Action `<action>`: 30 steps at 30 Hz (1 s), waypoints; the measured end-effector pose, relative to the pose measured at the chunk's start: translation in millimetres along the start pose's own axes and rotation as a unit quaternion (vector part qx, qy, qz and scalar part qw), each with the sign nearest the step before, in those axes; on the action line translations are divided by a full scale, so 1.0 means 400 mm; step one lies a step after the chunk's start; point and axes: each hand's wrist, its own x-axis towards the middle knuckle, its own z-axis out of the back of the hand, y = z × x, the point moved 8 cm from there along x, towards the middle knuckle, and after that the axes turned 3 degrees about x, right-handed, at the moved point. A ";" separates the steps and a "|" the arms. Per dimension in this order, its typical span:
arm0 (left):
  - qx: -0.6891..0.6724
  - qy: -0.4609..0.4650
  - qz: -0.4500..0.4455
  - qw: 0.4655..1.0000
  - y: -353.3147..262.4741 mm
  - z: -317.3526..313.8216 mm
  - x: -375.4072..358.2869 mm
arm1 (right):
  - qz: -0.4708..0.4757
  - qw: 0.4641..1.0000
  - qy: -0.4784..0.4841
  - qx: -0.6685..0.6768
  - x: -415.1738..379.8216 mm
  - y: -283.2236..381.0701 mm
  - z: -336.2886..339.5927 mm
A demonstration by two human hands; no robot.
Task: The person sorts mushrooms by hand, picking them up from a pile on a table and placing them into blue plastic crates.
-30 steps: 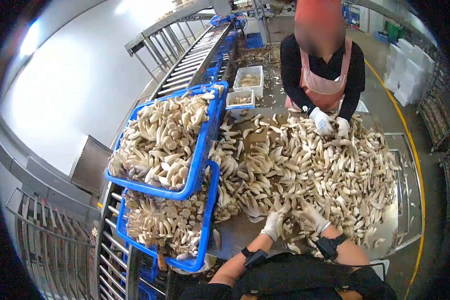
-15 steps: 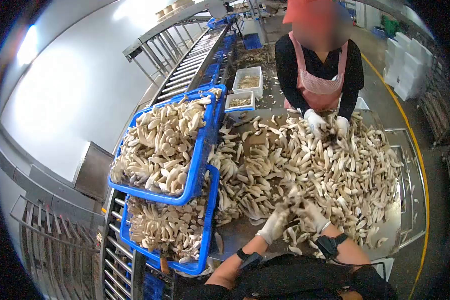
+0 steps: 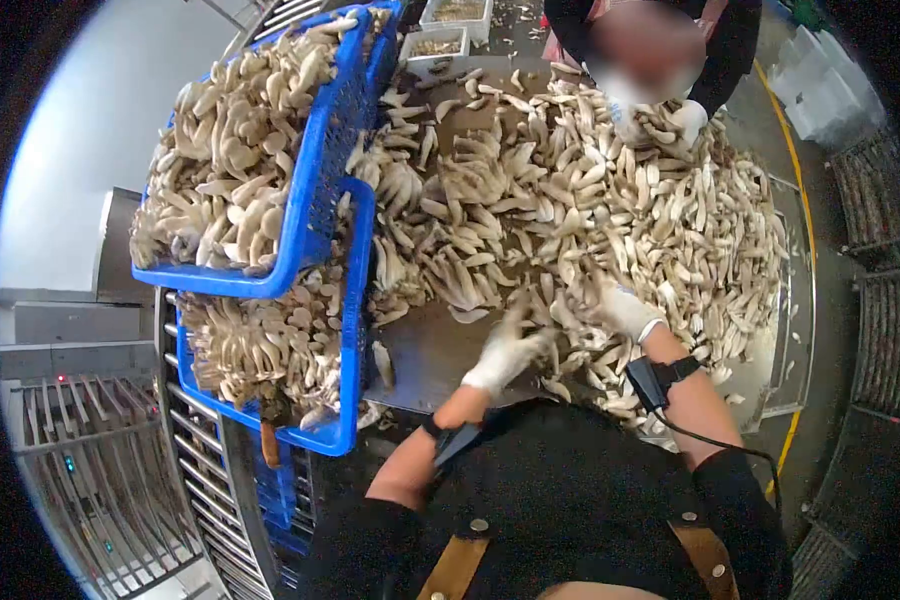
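My left hand (image 3: 510, 352), in a white glove, is over the near side of the metal table (image 3: 425, 355). Its fingers look spread, though motion smears them, and I see nothing held in them. To the right, my gloved right hand (image 3: 628, 312) is low over the heap of pale, long-stemmed mushrooms (image 3: 690, 265); blur hides whether its fingers grip any. Loose mushrooms lie between and around both hands. A denser pile of mushroom clusters (image 3: 455, 250) sits to the left.
On the left, a blue crate (image 3: 288, 265) full of mushrooms rests above another filled blue crate (image 3: 350, 400), by a roller conveyor (image 3: 198, 440). Across the table, a co-worker's gloved hands (image 3: 688, 120) handle mushrooms. White tubs (image 3: 435, 42) stand at the far left; white boxes (image 3: 820, 85) are stacked far right.
The view has tilted down and moved closer to the table. My hands, close together over a dark clump before, are now farther apart, the left one lower.
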 end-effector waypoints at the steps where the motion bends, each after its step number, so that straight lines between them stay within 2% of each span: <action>1: -0.175 -0.091 0.001 0.980 0.107 0.042 -0.016 | -0.072 0.997 0.020 -0.030 -0.013 0.000 0.045; 2: 0.022 -0.212 0.091 0.973 0.004 0.151 -0.097 | -0.072 0.990 0.000 -0.118 -0.018 0.037 0.090; 4: -0.031 -0.340 0.059 0.938 0.176 0.219 -0.083 | -0.029 0.994 -0.006 -0.103 0.035 0.117 0.101; 5: -0.053 -0.401 0.037 0.914 0.258 0.250 -0.081 | 0.072 0.995 -0.030 -0.069 0.092 0.139 0.041; 6: 0.101 -0.438 0.099 0.888 0.252 0.287 -0.062 | 0.122 0.990 -0.057 -0.040 0.143 0.167 -0.012; 7: 0.160 -0.414 0.091 0.891 0.221 0.287 -0.012 | 0.172 0.981 -0.083 -0.014 0.190 0.196 -0.063; 8: 0.217 -0.389 0.083 0.892 0.179 0.269 0.039 | 0.171 0.979 -0.108 0.005 0.219 0.227 -0.093; 9: 0.179 -0.350 0.072 0.917 0.164 0.265 0.078 | 0.100 0.992 -0.079 0.014 0.257 0.188 -0.160; 10: 0.139 -0.309 0.064 0.939 0.146 0.261 0.115 | 0.029 0.998 -0.050 0.023 0.286 0.153 -0.210; 11: 0.004 -0.248 0.050 0.968 0.145 0.255 0.142 | -0.046 0.994 0.017 0.095 0.277 0.165 -0.202; 12: -0.130 -0.178 0.033 0.975 0.137 0.245 0.164 | 0.023 0.993 -0.005 0.119 0.268 0.134 -0.220; 13: -0.302 -0.147 0.001 0.942 0.139 0.212 0.163 | 0.092 0.986 -0.023 0.139 0.257 0.102 -0.238; 14: -0.376 -0.092 0.011 0.922 0.125 0.173 0.156 | 0.080 0.968 -0.061 0.232 0.240 0.075 -0.226; 15: -0.449 -0.036 0.026 0.892 0.114 0.125 0.137 | 0.033 0.963 -0.024 0.268 0.215 0.025 -0.236; 16: -0.520 0.019 0.043 0.853 0.096 0.080 0.109 | 0.046 0.959 -0.035 0.277 0.166 0.004 -0.206; 17: -0.538 0.031 0.063 0.840 0.084 0.055 0.094 | 0.059 0.956 -0.046 0.285 0.115 -0.011 -0.173; 18: -0.556 0.042 0.083 0.826 0.073 0.031 0.078 | 0.042 0.973 -0.061 0.218 0.066 -0.017 -0.127; 19: -0.604 0.056 0.088 0.790 0.047 0.003 0.069 | 0.024 0.986 -0.073 0.150 0.018 -0.022 -0.081; 20: -0.649 0.071 0.095 0.751 0.030 -0.026 0.063 | -0.044 0.997 -0.065 0.022 -0.048 0.006 -0.002; 21: -0.639 0.089 0.113 0.756 0.045 -0.045 0.068 | 0.035 0.985 -0.163 -0.048 -0.099 -0.046 0.013; 22: -0.627 0.108 0.129 0.761 0.060 -0.053 0.077 | -0.099 0.991 -0.069 -0.064 -0.155 -0.002 0.076; 23: -0.632 0.112 0.118 0.758 0.051 -0.052 0.080 | -0.100 0.990 -0.074 -0.062 -0.211 0.004 0.110; 24: -0.636 0.115 0.105 0.755 0.042 -0.048 0.082 | 0.015 0.975 -0.133 -0.174 -0.280 0.003 0.124; 25: -0.629 0.143 0.074 0.761 0.054 -0.043 0.089 | 0.044 0.967 -0.058 -0.244 -0.360 0.010 0.121; 26: -0.574 0.150 0.029 0.805 0.084 -0.040 0.107 | -0.164 0.923 0.198 -0.285 -0.417 -0.028 0.093; 28: -0.471 0.118 0.042 0.873 0.041 -0.048 0.081 | -0.091 0.943 0.192 -0.255 -0.434 0.067 0.122; 29: -0.639 0.369 0.060 0.672 -0.012 -0.123 0.048 | 0.007 0.983 0.082 -0.164 -0.395 0.130 0.135; 30: -0.586 0.387 0.051 0.710 -0.035 -0.157 0.027 | 0.110 0.991 -0.031 -0.075 -0.351 0.179 0.137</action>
